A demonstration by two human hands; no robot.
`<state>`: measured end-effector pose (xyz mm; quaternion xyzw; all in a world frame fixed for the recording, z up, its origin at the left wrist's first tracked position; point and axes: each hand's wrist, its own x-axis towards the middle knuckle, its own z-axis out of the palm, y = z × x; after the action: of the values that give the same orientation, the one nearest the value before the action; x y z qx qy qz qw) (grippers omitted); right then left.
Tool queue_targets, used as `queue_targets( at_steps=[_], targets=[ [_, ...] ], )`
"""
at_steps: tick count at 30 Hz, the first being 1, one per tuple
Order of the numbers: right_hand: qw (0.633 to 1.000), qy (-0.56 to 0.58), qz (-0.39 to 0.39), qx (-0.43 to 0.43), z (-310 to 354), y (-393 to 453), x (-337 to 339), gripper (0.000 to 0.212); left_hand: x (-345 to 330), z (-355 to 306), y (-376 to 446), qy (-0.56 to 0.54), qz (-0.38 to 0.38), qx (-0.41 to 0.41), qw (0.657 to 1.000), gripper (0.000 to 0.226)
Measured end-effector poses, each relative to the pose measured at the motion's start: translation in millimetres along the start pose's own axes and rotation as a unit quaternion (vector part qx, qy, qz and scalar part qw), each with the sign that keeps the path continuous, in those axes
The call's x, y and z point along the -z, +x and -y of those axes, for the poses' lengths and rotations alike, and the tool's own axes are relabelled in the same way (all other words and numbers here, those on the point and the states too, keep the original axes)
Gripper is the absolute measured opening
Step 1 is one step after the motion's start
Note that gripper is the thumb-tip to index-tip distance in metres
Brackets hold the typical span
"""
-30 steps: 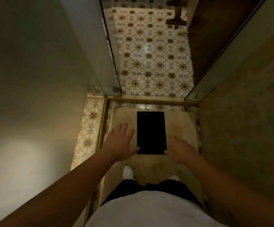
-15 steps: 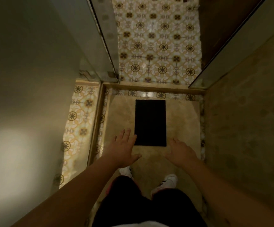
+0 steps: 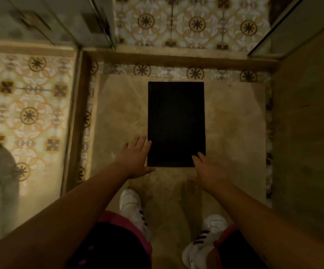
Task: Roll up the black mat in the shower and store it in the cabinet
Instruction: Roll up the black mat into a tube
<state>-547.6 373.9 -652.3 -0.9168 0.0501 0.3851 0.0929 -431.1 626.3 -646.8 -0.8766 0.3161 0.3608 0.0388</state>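
You're reaching for the flat black mat (image 3: 176, 124) with left hand (image 3: 136, 159) and right hand (image 3: 208, 171) spread open, empty; next, pinch its near edge and roll away.

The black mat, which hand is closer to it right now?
Right, narrowly. The right hand has its fingertips over the mat's near right corner. The left hand is beside the near left corner, fingers along the edge. Both open, neither gripping.

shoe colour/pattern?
White shoes with dark side stripes, clearest on the right one; head view.
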Motion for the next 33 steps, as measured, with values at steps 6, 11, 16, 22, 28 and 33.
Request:
queue_targets(
  at_steps=[6,11,16,22,28,33],
  targets=[
    [0.999,-0.053,-0.006,0.005,-19,108,-91,0.075,-122,27,113,0.128,0.024,-0.051,0.990,0.121],
    [0.993,-0.112,-0.011,0.027,-32,162,-129,0.069,-190,26,157,0.131,-0.028,-0.139,0.981,0.108],
    [0.987,-0.150,-0.024,0.049,-39,173,-137,0.065,-205,19,162,0.135,-0.046,-0.128,0.981,0.099],
    [0.986,-0.161,-0.015,0.049,-37,175,-131,0.073,-187,25,170,0.099,-0.029,-0.142,0.984,0.080],
    [0.993,-0.060,0.054,0.081,-55,195,-110,0.058,-188,47,165,0.080,-0.061,-0.181,0.978,0.072],
    [0.997,-0.014,0.032,0.062,-65,208,-105,0.027,-184,48,161,0.040,-0.087,-0.207,0.974,0.056]
  ],
)
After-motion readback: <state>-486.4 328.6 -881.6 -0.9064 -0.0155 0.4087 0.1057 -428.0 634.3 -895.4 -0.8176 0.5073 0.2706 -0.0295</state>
